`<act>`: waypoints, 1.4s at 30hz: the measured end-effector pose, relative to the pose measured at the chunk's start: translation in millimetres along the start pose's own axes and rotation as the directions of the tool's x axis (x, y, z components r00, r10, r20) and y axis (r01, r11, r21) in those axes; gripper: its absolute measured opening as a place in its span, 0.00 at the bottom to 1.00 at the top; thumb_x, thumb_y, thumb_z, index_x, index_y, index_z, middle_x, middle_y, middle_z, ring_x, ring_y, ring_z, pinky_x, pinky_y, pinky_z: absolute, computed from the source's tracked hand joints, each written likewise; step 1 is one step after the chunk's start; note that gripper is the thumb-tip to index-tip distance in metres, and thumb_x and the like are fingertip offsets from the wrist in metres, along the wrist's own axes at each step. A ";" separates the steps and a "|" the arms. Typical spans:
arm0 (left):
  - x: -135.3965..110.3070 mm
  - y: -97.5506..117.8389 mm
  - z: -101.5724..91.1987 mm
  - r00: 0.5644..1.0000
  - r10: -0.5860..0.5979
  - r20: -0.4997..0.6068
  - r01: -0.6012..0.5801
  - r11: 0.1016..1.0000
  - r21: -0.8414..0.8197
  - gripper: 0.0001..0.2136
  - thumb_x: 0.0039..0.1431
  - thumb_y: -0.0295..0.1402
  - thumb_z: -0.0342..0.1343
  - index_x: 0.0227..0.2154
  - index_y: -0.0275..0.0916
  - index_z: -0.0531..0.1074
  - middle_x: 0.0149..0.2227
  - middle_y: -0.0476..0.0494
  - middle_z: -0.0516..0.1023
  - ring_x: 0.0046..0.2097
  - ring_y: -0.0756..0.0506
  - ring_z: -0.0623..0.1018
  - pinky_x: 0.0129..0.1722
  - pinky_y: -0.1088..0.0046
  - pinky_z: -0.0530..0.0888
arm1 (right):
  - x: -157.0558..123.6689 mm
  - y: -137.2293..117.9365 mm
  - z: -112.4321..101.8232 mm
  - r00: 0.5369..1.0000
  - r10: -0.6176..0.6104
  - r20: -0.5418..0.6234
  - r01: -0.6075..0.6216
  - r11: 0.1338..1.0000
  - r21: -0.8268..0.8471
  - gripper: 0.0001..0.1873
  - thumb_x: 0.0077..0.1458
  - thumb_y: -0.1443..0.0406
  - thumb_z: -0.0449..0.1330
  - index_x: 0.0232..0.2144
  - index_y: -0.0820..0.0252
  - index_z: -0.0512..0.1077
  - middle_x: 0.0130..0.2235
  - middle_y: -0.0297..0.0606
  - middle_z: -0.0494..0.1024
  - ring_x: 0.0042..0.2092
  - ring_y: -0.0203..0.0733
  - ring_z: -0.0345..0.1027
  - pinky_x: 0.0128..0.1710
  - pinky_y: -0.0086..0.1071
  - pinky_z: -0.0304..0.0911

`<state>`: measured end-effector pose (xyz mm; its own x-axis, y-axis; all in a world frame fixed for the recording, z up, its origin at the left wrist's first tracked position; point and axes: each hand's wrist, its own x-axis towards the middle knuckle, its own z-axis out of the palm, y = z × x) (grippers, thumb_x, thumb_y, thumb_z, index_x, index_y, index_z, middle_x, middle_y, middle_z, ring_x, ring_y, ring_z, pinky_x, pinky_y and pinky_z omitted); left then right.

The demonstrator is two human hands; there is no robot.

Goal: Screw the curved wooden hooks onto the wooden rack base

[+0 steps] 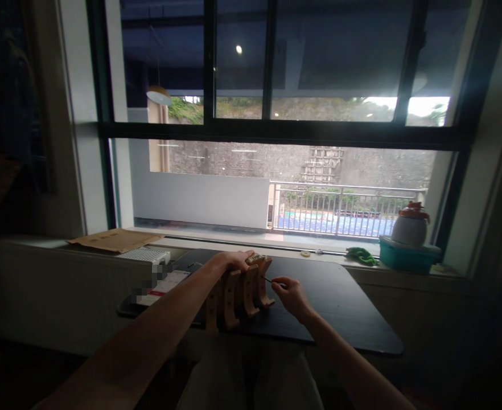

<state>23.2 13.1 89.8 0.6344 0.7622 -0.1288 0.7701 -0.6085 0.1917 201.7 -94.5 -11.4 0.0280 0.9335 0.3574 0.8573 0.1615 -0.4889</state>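
Note:
A wooden rack of several curved, light-brown pieces (240,293) stands on a small dark table (345,310) in front of me. My left hand (229,262) rests on top of the rack, fingers curled over its far end and gripping it. My right hand (288,293) is pinched shut on a thin dark tool (269,279) whose tip touches the right side of the rack. Both forearms reach in from the bottom of the head view.
Papers and a white card (165,283) lie on the table's left end. On the window sill are a flat cardboard piece (114,239), a teal box (407,255) with a white pot (410,225) on it, and a green cloth (361,256). A large window fills the wall ahead.

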 end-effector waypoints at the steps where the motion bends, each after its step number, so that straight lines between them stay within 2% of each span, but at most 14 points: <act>1: 1.2 -0.4 0.2 1.000 -0.005 0.001 0.005 1.000 0.001 0.17 0.61 0.35 0.54 0.52 0.38 0.64 0.54 0.40 0.67 0.50 0.39 0.71 0.47 0.54 0.71 | -1.2 -2.3 -2.9 1.000 -0.007 0.000 0.007 1.000 -0.024 0.15 0.60 0.60 0.54 0.47 0.61 0.67 0.46 0.40 0.71 0.43 0.41 0.68 0.41 0.39 0.66; 8: 0.6 -2.5 -0.1 1.000 -0.003 0.012 0.003 1.000 -0.009 0.17 0.61 0.35 0.54 0.52 0.38 0.64 0.54 0.40 0.67 0.50 0.40 0.72 0.46 0.55 0.71 | -13.7 -19.4 -9.6 0.994 -0.091 0.053 0.098 0.985 -0.144 0.16 0.59 0.61 0.55 0.48 0.63 0.67 0.47 0.41 0.71 0.44 0.42 0.68 0.43 0.42 0.65; 14: -4.7 0.1 -0.2 1.000 0.022 0.006 -0.022 1.000 -0.014 0.17 0.61 0.35 0.54 0.52 0.38 0.64 0.54 0.40 0.66 0.50 0.39 0.71 0.47 0.54 0.71 | -6.1 -14.2 2.2 1.000 -0.027 -0.005 0.026 0.996 -0.083 0.15 0.60 0.60 0.54 0.48 0.60 0.67 0.48 0.41 0.70 0.44 0.41 0.68 0.43 0.40 0.66; 17: -4.9 1.2 -0.6 1.000 0.020 0.005 -0.020 1.000 -0.013 0.17 0.61 0.35 0.54 0.51 0.38 0.64 0.53 0.40 0.67 0.50 0.40 0.72 0.46 0.55 0.71 | 0.4 -10.7 3.6 1.000 -0.007 0.005 0.008 0.999 -0.052 0.17 0.59 0.60 0.55 0.48 0.62 0.67 0.48 0.41 0.70 0.44 0.42 0.68 0.41 0.40 0.67; 24: -4.0 4.3 -1.4 1.000 0.002 0.005 -0.002 1.000 0.003 0.17 0.61 0.35 0.54 0.52 0.38 0.64 0.53 0.40 0.68 0.49 0.40 0.72 0.46 0.56 0.72 | -3.1 -17.4 -11.1 0.998 -0.039 0.048 0.044 0.991 -0.126 0.15 0.60 0.60 0.54 0.47 0.61 0.67 0.47 0.41 0.71 0.44 0.41 0.68 0.43 0.41 0.66; 28: -4.6 4.3 -1.5 1.000 0.011 0.008 -0.011 1.000 0.005 0.17 0.61 0.35 0.54 0.52 0.38 0.64 0.53 0.40 0.67 0.49 0.40 0.72 0.46 0.55 0.72 | -9.6 -25.0 -11.2 0.994 -0.067 0.082 0.079 0.986 -0.148 0.16 0.59 0.61 0.55 0.48 0.63 0.67 0.48 0.42 0.70 0.45 0.42 0.67 0.43 0.43 0.65; 32: -7.5 3.5 -3.1 0.999 0.027 0.018 -0.028 1.000 0.004 0.16 0.61 0.35 0.54 0.51 0.38 0.65 0.53 0.40 0.67 0.49 0.40 0.72 0.46 0.55 0.72 | -6.6 -22.1 -6.8 0.997 -0.036 0.063 0.041 0.997 -0.071 0.16 0.59 0.61 0.55 0.48 0.61 0.67 0.48 0.41 0.70 0.45 0.42 0.67 0.44 0.42 0.65; 38: -8.1 5.1 -3.5 0.999 0.032 0.019 -0.032 0.999 0.006 0.17 0.61 0.35 0.54 0.51 0.37 0.65 0.53 0.40 0.67 0.49 0.40 0.72 0.46 0.55 0.71 | 6.8 -6.1 -0.9 0.995 0.086 0.048 -0.092 0.986 0.138 0.16 0.59 0.60 0.55 0.48 0.62 0.67 0.47 0.41 0.71 0.43 0.41 0.68 0.40 0.39 0.67; 42: -8.3 7.3 -3.1 1.000 0.024 0.010 -0.024 1.000 0.007 0.17 0.61 0.35 0.54 0.51 0.37 0.65 0.53 0.40 0.68 0.49 0.40 0.72 0.46 0.56 0.72 | 11.3 -1.1 1.5 0.989 0.147 0.009 -0.147 0.973 0.176 0.16 0.59 0.60 0.55 0.47 0.62 0.67 0.47 0.41 0.71 0.43 0.41 0.68 0.41 0.40 0.66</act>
<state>23.3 3.0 95.3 0.6532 0.7453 -0.1336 0.7551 -0.6282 0.1876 200.3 -83.6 -8.0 0.1495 0.9500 0.2743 0.7402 0.0764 -0.6680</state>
